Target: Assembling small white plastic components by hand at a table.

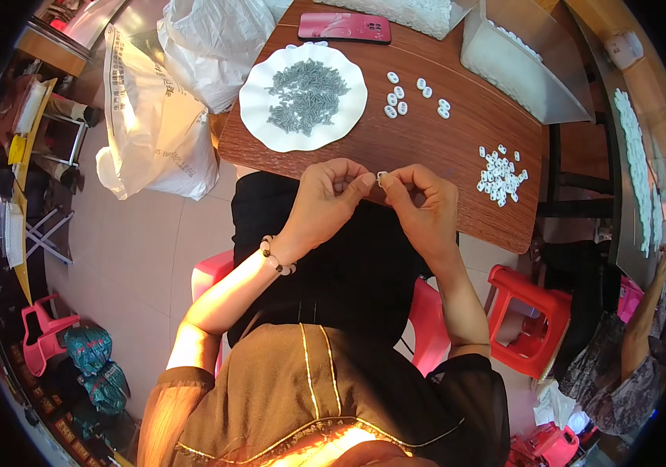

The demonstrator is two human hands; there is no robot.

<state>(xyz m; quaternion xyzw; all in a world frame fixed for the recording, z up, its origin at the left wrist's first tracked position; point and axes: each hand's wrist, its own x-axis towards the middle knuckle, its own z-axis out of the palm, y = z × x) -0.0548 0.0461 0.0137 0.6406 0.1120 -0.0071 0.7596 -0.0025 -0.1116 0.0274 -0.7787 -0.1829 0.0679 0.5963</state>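
Both my hands meet above the table's near edge, fingertips almost touching. In my right hand (426, 204), thumb and forefinger pinch a small white plastic piece (380, 178). My left hand (331, 194) is closed in a pinch beside it; whatever lies between its fingertips is too small to make out. Beyond the left hand stands a white scalloped plate (252, 100) with a heap of small thin grey metal pieces (310, 95). A pile of small white plastic pieces (500, 177) lies right of my right hand. Several white oval pieces with two holes (401, 92) are scattered farther back.
The brown wooden table (418, 140) also bears a pink phone (345, 28) and a bin of white pieces (520, 78). White sacks (158, 132) stand at the left. A red stool (524, 327) is at the right, near another person's arm (644, 311).
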